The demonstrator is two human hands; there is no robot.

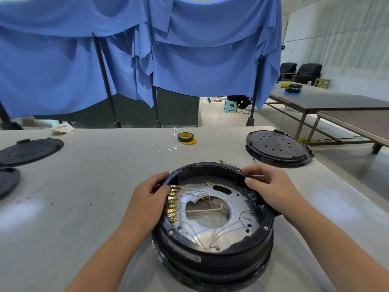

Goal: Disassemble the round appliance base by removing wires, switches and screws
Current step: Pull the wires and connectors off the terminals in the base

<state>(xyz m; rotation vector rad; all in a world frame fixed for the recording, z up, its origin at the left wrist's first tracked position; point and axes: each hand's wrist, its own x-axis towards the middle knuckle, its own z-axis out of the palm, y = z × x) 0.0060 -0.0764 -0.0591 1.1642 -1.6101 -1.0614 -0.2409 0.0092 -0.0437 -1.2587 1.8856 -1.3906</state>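
The round black appliance base [212, 256] lies open side up on the grey table, near the front edge. Inside it are a shiny metal plate [235, 199], thin white wires [202, 210] and a row of several brass terminals [173, 204] along the left wall. My left hand [150, 199] grips the left rim beside the terminals. My right hand [271, 186] holds the upper right rim, with a slim black tool [252, 175] pinched under the fingers.
A black round cover [277, 147] lies at the back right, another cover [29, 150] at the far left. A roll of tape [186, 137] sits at the table's back middle. A loose wire [226, 162] lies behind the base. Blue cloth hangs behind the table.
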